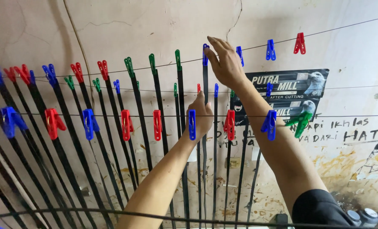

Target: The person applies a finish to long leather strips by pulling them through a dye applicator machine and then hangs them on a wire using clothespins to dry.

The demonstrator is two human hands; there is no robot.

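While the left hand [202, 115] grips a black strip [205, 91], the right hand [223, 61] pinches its blue peg [205, 54] above.

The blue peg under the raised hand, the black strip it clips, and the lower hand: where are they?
blue peg [205, 54], head view, on its upper body beside the fingers.
black strip [205, 80], head view, on its upper length below the peg.
left hand [200, 115], head view, on the back of the hand.
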